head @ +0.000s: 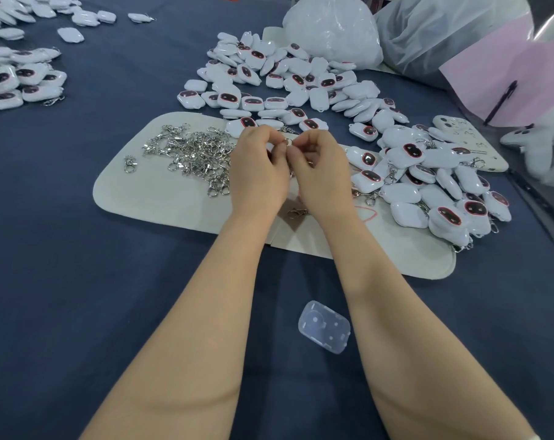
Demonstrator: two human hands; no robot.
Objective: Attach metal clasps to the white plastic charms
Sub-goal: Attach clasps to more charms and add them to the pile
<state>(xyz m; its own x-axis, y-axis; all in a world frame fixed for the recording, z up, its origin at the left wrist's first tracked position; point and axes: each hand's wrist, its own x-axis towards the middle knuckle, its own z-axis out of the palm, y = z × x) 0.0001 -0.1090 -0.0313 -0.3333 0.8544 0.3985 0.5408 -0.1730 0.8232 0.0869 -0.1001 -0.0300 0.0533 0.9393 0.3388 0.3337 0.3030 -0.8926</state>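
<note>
My left hand (259, 168) and my right hand (320, 173) meet over the cream mat (148, 192), fingertips pinching a small metal clasp ring (286, 142) between them. Whether a charm sits in either palm is hidden. A heap of loose silver clasps (193, 154) lies on the mat just left of my left hand. A large pile of white plastic charms with dark red-rimmed faces (288, 81) spreads behind my hands. Another pile of charms, some with clasps on them (434, 185), lies to the right. One clasp (297, 213) lies under my wrists.
A clear plastic tray piece (324, 327) lies on the dark blue cloth between my forearms. More charms (21, 81) are heaped at the far left. White plastic bags (332, 30) and pink sheeting (507, 77) stand at the back right, beside a cream phone case (466, 138).
</note>
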